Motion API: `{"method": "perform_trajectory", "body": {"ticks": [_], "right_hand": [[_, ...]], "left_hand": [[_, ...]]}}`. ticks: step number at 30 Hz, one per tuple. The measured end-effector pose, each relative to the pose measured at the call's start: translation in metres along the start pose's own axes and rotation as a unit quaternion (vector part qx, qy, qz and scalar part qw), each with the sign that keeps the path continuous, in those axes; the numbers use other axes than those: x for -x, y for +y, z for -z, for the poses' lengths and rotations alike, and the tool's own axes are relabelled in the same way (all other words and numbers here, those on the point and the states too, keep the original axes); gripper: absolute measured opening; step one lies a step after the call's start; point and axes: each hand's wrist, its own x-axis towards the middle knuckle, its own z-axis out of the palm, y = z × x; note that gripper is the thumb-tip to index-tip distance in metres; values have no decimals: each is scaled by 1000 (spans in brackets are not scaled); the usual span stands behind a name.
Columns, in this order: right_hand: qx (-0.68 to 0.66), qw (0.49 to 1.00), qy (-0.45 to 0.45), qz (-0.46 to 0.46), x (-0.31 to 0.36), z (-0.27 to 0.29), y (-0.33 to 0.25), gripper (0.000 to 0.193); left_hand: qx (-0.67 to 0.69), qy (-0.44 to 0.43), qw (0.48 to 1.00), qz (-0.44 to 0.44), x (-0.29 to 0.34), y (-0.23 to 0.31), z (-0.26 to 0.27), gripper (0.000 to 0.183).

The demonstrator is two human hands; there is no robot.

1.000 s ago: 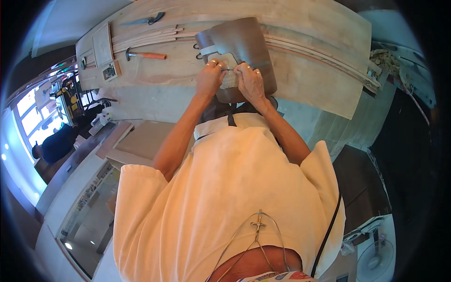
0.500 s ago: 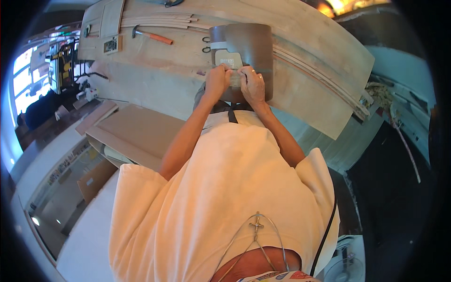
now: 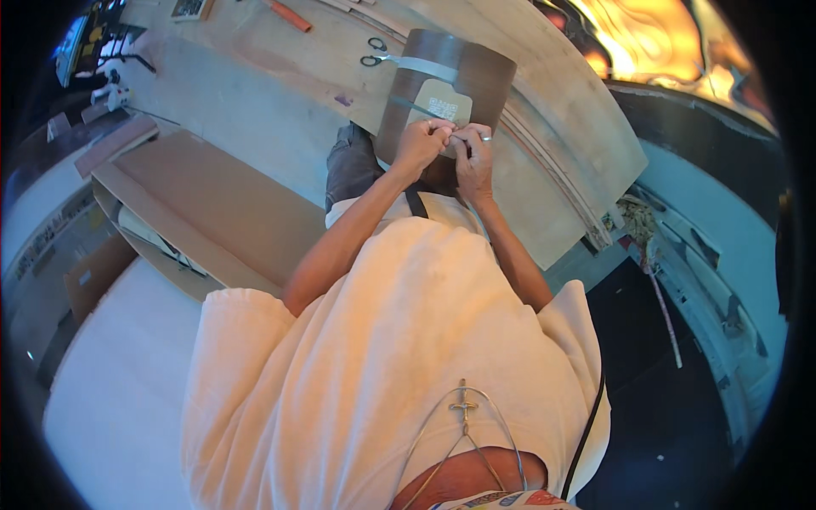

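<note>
A brown, curved, smooth-surfaced piece (image 3: 483,76) stands at the table's near edge, in front of my body. On it lies a beige tag (image 3: 459,100) with a printed square code, and a pale band (image 3: 425,66) crosses its upper part. A thin grey strip (image 3: 410,106) runs over the tag toward my fingers. My left hand (image 3: 422,144) pinches at the tag's lower edge, fingers closed. Right beside it my right hand (image 3: 473,161), with a ring, is also closed in a pinch. Their fingertips nearly meet, hiding what lies between them.
Black-handled scissors (image 3: 371,60) lie left of the brown piece. Thin wooden strips (image 3: 552,161) rest along the table (image 3: 255,93) on the right. An orange-handled tool (image 3: 291,15) lies at the far left. A large cardboard box (image 3: 212,204) stands left of me.
My two hands have come closer together, fingertips nearly touching. The brown piece now appears tilted clockwise, and the whole view has turned and shifted.
</note>
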Motion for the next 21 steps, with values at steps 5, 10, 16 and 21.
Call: {"method": "perform_trajectory", "body": {"ticks": [5,10,16,21], "right_hand": [[-68,981,-81,-164,-5,17,5,8],[-182,942,-86,-267,-15,18,-1,16],[-179,938,-121,-271,-26,18,1,17],[-14,983,-156,-97,-45,24,5,11]], "left_hand": [[-160,30,982,-96,0,-2,-9,20],[-199,50,969,-140,5,-1,-10,20],[-188,62,968,-153,7,-2,-4,19],[-108,92,981,-135,-2,-14,2,17]]}}
